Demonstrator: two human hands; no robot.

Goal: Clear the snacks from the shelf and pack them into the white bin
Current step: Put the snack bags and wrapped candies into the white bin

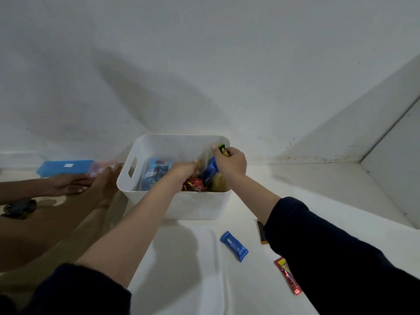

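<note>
1. Two other arms [68, 185] reach in left of the white bin [195, 204], near a blue box [64, 167].
2. Blue snack bar [234, 246] lies on the shelf [318, 189], long axis running diagonally.
3. Right hand [230, 163] grasps a snack packet [223, 150] above the bin; left hand [184, 170] reaches inside, grip unclear.

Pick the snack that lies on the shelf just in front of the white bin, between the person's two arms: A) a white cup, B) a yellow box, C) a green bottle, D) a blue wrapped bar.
D: a blue wrapped bar lies on the shelf in front of the white bin, outside it.
</note>
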